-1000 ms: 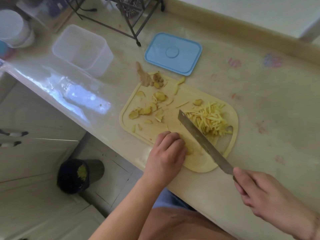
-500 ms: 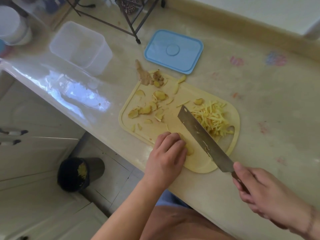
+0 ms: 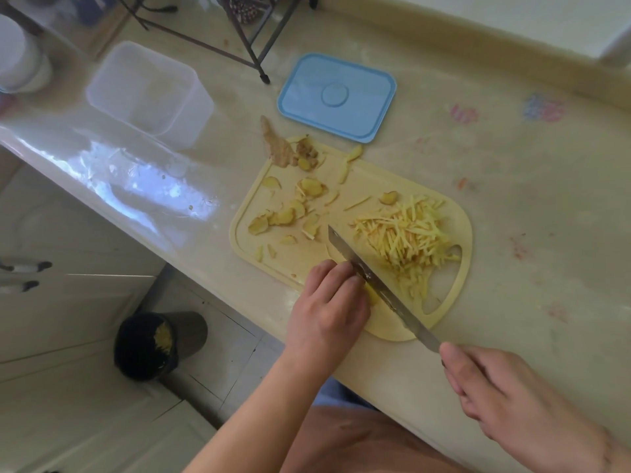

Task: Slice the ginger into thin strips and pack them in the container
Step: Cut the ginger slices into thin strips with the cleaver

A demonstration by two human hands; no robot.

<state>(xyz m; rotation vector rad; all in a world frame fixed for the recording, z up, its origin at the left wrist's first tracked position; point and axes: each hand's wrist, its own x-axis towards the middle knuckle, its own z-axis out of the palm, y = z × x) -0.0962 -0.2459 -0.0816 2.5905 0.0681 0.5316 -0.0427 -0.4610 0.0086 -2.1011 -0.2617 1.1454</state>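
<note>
The counter carries all, and on it lies the yellow cutting board, with its near edge close to the person. The clear container stands far to the left and holds nothing yet; its blue lid lies apart, just beyond the board.

On the right part of the board is the pile of cut strips, and on the left part some loose ginger slices wait.

The knife lies diagonal, its tip toward the far left and its handle toward the near right, with the edge down on the board.

The right hand is wrapped around the handle. The left hand presses with curled fingers on a small ginger piece, mostly hidden, just left of the blade and touching it.

I judge the next cut must move leftward, toward the knuckles, so the left hand must retreat a little.
</note>
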